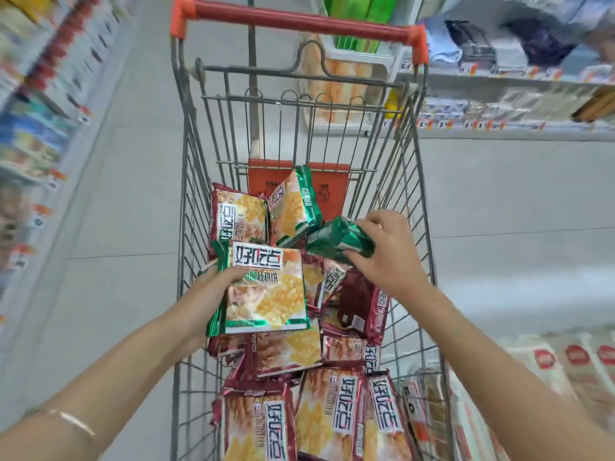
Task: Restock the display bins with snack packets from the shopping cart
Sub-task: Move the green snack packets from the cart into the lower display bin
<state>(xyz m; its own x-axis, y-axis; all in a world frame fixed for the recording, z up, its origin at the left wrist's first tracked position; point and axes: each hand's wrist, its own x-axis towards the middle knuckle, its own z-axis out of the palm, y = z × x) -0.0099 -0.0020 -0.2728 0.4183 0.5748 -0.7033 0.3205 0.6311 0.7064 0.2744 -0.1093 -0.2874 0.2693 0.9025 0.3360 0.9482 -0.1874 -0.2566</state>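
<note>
left hand (218, 279) grips a stack of green-edged packets (266, 291) above the cart (411, 194). right hand (389, 252) holds one more green packet (334, 239) just beside it. red-edged packets (332, 410) piled in the cart below. shelves (499, 78) on both sides, blurred.

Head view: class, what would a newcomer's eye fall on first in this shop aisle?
The silver wire shopping cart with the red-orange handle fills the middle, heaped with dark red snack packets. Above the heap, the left hand holds a flat green-edged snack packet, and the right hand grips a crumpled green packet just to its right.
</note>
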